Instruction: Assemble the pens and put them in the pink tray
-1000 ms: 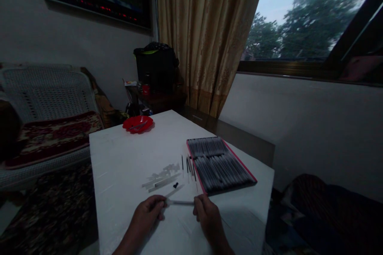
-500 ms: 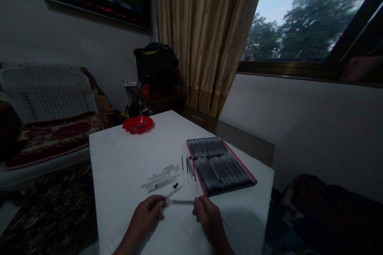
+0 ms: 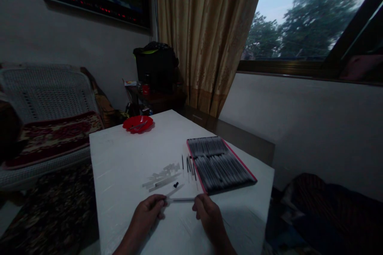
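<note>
My left hand (image 3: 149, 210) and my right hand (image 3: 208, 212) pinch opposite ends of a thin pale stick (image 3: 182, 199), held level over the near part of the white table (image 3: 125, 215). Just beyond it lies a small black piece (image 3: 176, 185). Several pale strips (image 3: 161, 177) form a loose pile behind my left hand. Several thin dark-tipped sticks (image 3: 188, 165) lie beside an open case with a pink edge (image 3: 221, 165), which holds rows of slim items in clear sleeves. What the slim items are is too dim to tell.
A red dish (image 3: 138, 124) with thin items in it sits at the table's far left corner. Beyond are a wicker seat (image 3: 49, 91), a dark side table (image 3: 161, 101) and a curtain (image 3: 206, 40). Dark cloth (image 3: 317, 207) lies right of the table.
Both hands keep their grip on the stick. It has risen very slightly at its right end and looks paler; nothing else has visibly moved.
</note>
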A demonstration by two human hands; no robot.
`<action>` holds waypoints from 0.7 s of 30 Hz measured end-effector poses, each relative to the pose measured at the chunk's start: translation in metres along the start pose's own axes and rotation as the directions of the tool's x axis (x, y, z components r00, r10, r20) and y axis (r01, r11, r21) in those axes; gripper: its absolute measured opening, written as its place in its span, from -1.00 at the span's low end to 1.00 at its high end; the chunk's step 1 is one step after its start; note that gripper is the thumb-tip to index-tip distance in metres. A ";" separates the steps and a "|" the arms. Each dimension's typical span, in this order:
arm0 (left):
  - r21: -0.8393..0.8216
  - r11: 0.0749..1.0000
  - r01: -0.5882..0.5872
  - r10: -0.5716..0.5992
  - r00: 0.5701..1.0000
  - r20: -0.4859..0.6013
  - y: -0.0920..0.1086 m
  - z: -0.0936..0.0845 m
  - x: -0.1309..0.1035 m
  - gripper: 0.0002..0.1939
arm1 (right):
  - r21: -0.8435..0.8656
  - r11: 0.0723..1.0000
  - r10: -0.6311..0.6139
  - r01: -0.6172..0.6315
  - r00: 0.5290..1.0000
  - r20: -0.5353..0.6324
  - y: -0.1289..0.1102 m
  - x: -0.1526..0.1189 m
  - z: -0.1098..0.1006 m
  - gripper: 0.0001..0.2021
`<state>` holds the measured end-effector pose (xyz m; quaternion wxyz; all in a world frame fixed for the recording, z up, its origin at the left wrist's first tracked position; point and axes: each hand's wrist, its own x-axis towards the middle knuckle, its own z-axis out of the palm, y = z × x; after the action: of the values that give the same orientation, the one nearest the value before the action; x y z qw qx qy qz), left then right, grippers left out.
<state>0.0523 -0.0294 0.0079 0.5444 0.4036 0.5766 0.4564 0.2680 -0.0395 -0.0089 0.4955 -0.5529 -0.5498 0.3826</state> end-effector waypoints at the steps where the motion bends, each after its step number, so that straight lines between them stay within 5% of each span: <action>1: 0.005 1.000 0.000 0.000 1.000 0.001 0.000 0.000 0.000 -0.60 | 0.034 0.999 0.005 -0.005 1.000 0.015 0.001 0.000 0.000 -0.70; 21: -0.013 1.000 -0.022 0.023 0.999 0.026 -0.011 -0.003 0.005 -0.58 | 0.180 0.981 0.061 -0.076 0.994 0.085 -0.001 0.002 -0.006 -0.66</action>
<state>0.0490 -0.0280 -0.0035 0.5492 0.4125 0.5620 0.4609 0.2741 -0.0388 -0.0065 0.5084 -0.5082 -0.5122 0.4700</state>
